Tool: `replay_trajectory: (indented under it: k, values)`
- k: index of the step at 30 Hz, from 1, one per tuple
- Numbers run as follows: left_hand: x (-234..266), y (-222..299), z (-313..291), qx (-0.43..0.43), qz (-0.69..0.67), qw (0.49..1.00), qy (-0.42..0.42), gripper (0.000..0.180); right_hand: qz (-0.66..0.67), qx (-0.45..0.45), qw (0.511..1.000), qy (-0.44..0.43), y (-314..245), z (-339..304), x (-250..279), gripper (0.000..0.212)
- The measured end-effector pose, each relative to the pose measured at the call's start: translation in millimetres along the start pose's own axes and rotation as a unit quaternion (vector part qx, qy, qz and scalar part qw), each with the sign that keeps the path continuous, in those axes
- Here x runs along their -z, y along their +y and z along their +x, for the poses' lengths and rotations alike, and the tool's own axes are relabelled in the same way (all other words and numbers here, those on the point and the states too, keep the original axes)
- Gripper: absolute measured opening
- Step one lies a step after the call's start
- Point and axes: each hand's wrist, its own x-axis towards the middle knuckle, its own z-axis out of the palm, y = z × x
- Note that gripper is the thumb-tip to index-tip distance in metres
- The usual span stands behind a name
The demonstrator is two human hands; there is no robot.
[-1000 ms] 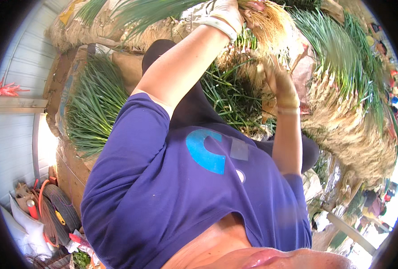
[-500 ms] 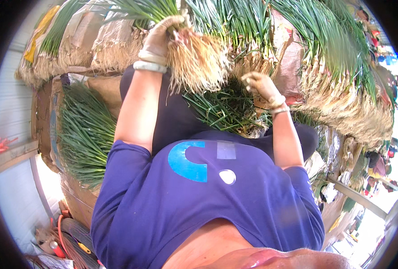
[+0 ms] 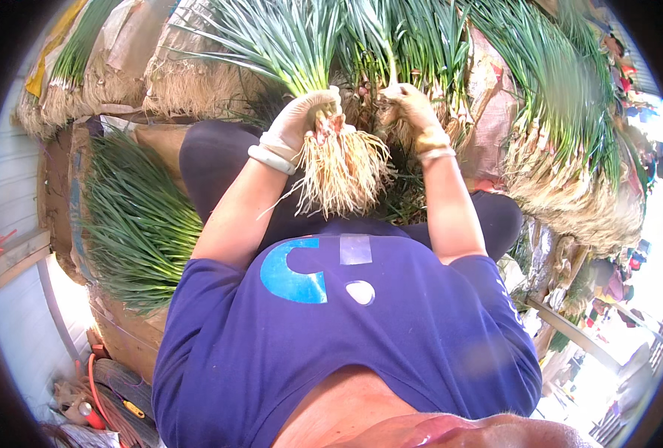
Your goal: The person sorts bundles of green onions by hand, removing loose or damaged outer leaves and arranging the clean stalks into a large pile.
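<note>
My left hand point(image 3: 302, 119), in a pale glove, is closed around the stems of a bunch of green garlic point(image 3: 343, 168). Its long green leaves fan away from me, while pinkish bulbs and a thick mass of pale roots hang toward my chest. Just to its right, my gloved right hand point(image 3: 414, 112) pinches a green garlic stalk point(image 3: 392, 69) between thumb and fingertips; its lower end is hidden by the hand. Behind both hands lies a row of more green garlic point(image 3: 436, 56), leaves pointing away.
A large green garlic heap point(image 3: 563, 127) lies at the right, roots toward me. Another leafy pile point(image 3: 134, 224) rests by my left knee. Root-fringed bundles in sacking point(image 3: 190, 60) line the far left. Tools and a red hose point(image 3: 92, 388) are at the lower left.
My left hand has brought the bunch nearer and slightly right. My right hand, loosely curled before, has moved up and left and now pinches a stalk.
</note>
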Motion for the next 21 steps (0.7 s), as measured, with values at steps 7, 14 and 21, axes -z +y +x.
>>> replay_trajectory:
  k: [7, 14, 21]
  values:
    - [-25.2, 3.5, -4.3, 0.071, 0.084, 0.987, -0.115, 0.045, -0.289, 0.291, 0.907, 0.096, -15.1, -91.6, -38.2, 0.013]
    - [-13.0, -14.8, -1.6, 0.057, 0.006, 0.996, -0.067, 0.038, -0.625, 0.074, 0.775, -0.047, 74.5, -94.1, 18.5, 0.022]
    - [-35.3, -23.8, -15.0, 0.079, 0.161, 0.984, -0.013, 0.031, 0.042, -0.070, 0.995, -0.061, -4.8, -69.0, -23.0, 0.018]
